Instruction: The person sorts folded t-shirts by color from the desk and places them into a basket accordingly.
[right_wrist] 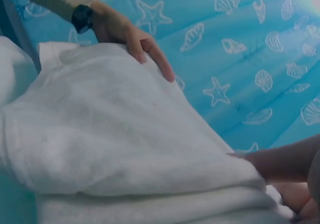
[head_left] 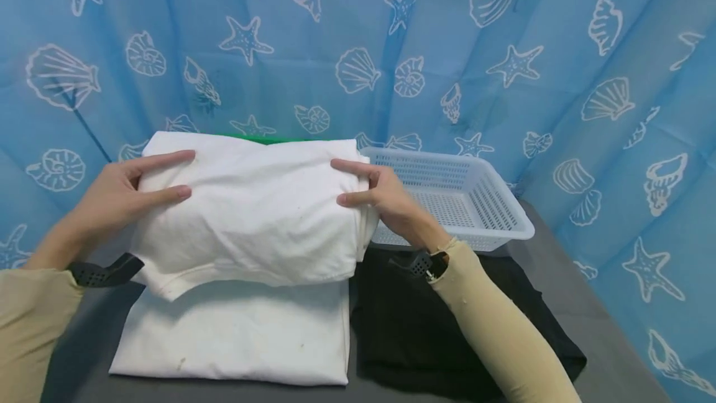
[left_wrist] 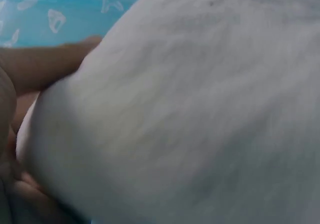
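Note:
A folded white T-shirt is held up between my two hands, its curved lower edge hanging loose. At its left end my left hand grips it, thumb and index finger on the near face and the other fingers hidden behind. My right hand grips the right end, where several stacked layers show. In the right wrist view the layered side of the T-shirt faces the camera. Below it, a second folded white garment lies flat on the grey table, overlapped by the held one.
Right of the white garments lies a folded black garment, partly under my right forearm. Behind it stands a white perforated plastic basket. A green edge shows behind the held T-shirt. A blue shell-patterned curtain hangs along the back.

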`<state>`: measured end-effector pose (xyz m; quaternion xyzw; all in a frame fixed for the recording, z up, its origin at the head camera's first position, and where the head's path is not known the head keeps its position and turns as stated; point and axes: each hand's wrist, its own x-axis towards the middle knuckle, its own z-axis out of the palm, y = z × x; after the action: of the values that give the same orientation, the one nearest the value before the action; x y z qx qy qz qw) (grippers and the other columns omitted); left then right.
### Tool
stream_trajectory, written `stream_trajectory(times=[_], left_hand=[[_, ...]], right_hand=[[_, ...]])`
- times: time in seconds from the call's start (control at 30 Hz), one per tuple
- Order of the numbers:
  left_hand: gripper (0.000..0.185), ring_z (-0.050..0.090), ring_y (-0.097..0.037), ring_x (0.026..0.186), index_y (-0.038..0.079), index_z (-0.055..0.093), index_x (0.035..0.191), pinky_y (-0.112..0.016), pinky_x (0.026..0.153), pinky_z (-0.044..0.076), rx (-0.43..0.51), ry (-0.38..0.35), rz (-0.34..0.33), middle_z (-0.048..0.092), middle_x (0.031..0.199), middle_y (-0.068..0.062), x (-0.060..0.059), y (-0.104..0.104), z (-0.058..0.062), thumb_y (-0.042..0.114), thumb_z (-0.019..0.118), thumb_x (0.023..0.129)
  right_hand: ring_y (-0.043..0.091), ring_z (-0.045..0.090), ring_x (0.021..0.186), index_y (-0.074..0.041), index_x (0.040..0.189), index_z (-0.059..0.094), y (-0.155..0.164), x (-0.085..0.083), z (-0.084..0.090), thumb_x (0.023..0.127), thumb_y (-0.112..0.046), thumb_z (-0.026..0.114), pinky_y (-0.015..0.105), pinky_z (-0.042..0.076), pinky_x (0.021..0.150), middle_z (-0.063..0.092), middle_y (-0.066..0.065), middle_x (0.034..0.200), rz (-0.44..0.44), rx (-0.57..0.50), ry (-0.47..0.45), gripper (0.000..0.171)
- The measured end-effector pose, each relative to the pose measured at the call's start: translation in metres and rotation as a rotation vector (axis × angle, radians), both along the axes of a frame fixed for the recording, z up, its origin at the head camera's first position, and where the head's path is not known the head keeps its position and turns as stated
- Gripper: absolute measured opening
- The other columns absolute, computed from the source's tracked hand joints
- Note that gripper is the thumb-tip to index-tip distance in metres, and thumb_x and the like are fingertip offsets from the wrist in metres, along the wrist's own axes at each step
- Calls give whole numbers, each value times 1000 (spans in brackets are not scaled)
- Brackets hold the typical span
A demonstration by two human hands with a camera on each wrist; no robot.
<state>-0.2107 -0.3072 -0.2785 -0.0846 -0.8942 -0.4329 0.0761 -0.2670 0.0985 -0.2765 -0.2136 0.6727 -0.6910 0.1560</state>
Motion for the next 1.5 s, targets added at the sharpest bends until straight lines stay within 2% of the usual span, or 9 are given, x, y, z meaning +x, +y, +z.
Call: stream_trajectory(times=[0.3, 0.53, 0.77, 0.93, 1.03, 1.1, 1.17, 1.33, 1.5], left_hand=[[77, 28, -36, 139, 39, 37, 152, -58, 100, 34, 7, -128, -88, 13, 162, -10, -81, 0, 28, 42, 76, 85], [76, 22, -35, 143, 35, 34, 153, -59, 105, 31, 6, -126, -102, 13, 162, -9, -135, 10, 29, 36, 74, 89], [73, 15, -34, 145, 25, 36, 154, -53, 103, 34, -13, -80, -50, 15, 162, -11, -160, 16, 29, 26, 74, 91], [74, 5, -39, 146, 12, 32, 155, -62, 108, 22, -106, -192, -120, 14, 161, -18, -164, 6, 23, 20, 72, 93], [69, 12, -49, 141, 0, 33, 152, -66, 103, 26, -246, -259, -158, 16, 156, -29, -160, 2, 13, 18, 67, 95], [62, 26, -52, 134, -5, 36, 148, -65, 96, 34, -332, -246, -149, 21, 151, -34, -153, 2, 5, 20, 62, 97], [58, 35, -54, 127, -6, 39, 146, -64, 91, 39, -368, -198, -114, 26, 148, -37, -139, 4, -4, 24, 57, 100], [49, 47, -51, 120, -1, 48, 142, -61, 82, 46, -232, 21, 51, 38, 144, -31, -73, 14, -26, 29, 49, 103], [43, 62, -30, 99, 4, 60, 132, -31, 63, 50, -136, 107, 318, 63, 119, -21, -9, 22, -46, 32, 49, 102]], right_hand=[[20, 43, 130, -18, 137, 61, -8, -69, 16, 85, 8, 71, 40, 40, 103, 39, -3, 150, -95, 88, 79, 58], [21, 39, 133, -19, 134, 63, -25, -108, 6, 84, 14, 65, 35, 41, 102, 35, 3, 152, -282, 206, 121, 60], [24, 39, 134, -11, 136, 61, -45, -125, -4, 79, 17, 64, 34, 45, 98, 41, 8, 150, -351, 208, 180, 64], [23, 33, 138, -6, 134, 61, -47, -127, -13, 83, 12, 67, 34, 44, 95, 34, 10, 154, -262, 345, 134, 54], [18, 55, 85, -3, 129, 64, -46, -124, -21, 84, 9, 66, 32, 46, 67, 39, 14, 151, -249, 508, 184, 46], [14, 38, 55, -3, 126, 65, -44, -118, -24, 85, 7, 64, 29, 37, 52, 46, 14, 145, -278, 592, 235, 43], [12, 22, 45, -5, 122, 67, -40, -107, -26, 86, 3, 64, 29, 30, 45, 58, 14, 127, -333, 624, 277, 37], [11, 45, 53, -9, 106, 73, -25, -43, -30, 94, -12, 64, 29, 41, 49, 63, 9, 86, -421, 496, 341, 16], [23, 63, 84, -3, 102, 72, -6, 18, -36, 96, -14, 64, 40, 55, 72, 66, 8, 97, -379, 304, 272, 15]])
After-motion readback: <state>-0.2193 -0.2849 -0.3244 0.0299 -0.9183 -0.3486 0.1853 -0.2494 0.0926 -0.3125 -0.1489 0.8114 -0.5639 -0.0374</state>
